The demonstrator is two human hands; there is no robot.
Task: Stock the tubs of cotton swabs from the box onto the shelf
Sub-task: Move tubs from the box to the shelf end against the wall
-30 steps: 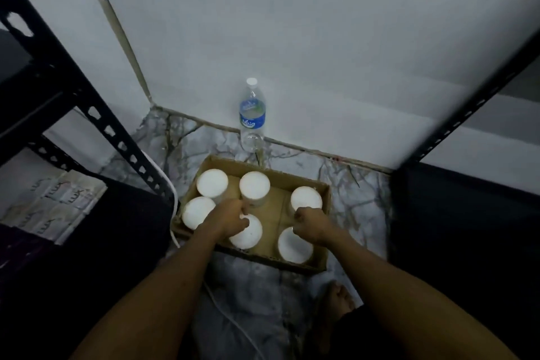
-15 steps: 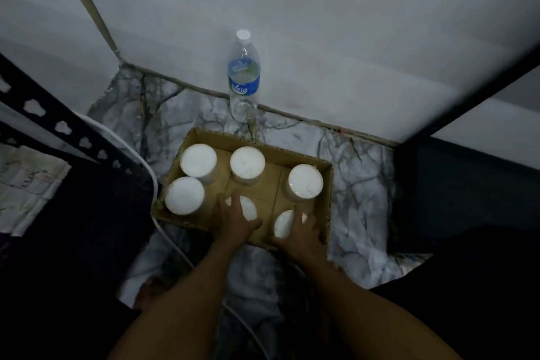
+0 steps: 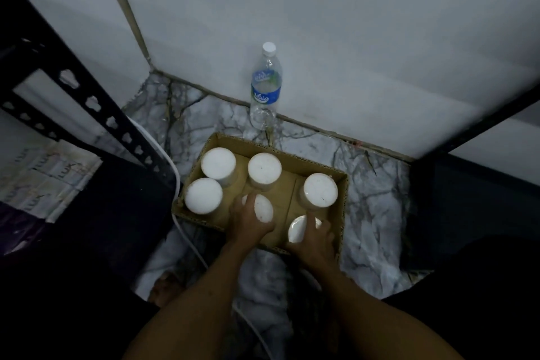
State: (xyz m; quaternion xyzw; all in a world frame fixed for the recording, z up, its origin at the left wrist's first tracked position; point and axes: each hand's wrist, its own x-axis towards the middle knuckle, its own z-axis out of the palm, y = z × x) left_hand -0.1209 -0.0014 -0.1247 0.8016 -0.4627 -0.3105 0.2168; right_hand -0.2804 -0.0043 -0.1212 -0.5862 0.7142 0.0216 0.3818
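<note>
Dim, soft picture; dark, bowed edges

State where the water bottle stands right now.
In the head view the bottle stands upright on the floor against the wall, just behind the box, above centre.

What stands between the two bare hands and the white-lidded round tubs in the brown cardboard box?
Nothing visible. The left hand already wraps one white-lidded tub at the near side of the cardboard box; the right hand covers another tub beside it.
</note>
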